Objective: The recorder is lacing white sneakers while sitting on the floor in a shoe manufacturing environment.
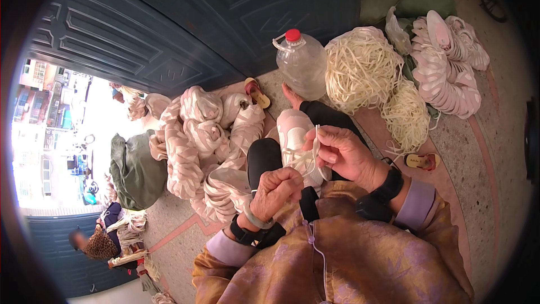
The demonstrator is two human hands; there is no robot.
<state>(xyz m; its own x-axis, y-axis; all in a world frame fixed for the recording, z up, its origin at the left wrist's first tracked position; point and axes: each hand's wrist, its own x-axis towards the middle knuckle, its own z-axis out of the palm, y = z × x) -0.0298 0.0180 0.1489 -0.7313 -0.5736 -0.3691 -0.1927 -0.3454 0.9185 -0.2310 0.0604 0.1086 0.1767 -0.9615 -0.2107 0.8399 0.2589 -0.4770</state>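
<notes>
A pale pink and white shoe upper (292,127) lies across my lap between my knees. A white shoelace (304,159) is threaded through its eyelets and loops loosely over it. My right hand (344,149) is at the upper's right side, pinching an end of the lace upright between thumb and fingers. Beside the upper's lower left, my left hand (277,190) is closed with its fingers curled in; what it grips is hidden. Each wrist carries a black strap, and a pale bangle (257,217) circles the left one.
Bundles of pale shoe uppers (183,152) are piled to the left, beside a dark green sack (135,169). Ahead stand a clear jug (304,68) and a heap of cream laces (363,68). More stacked uppers (447,73) lie right. Another person (104,239) sits far left.
</notes>
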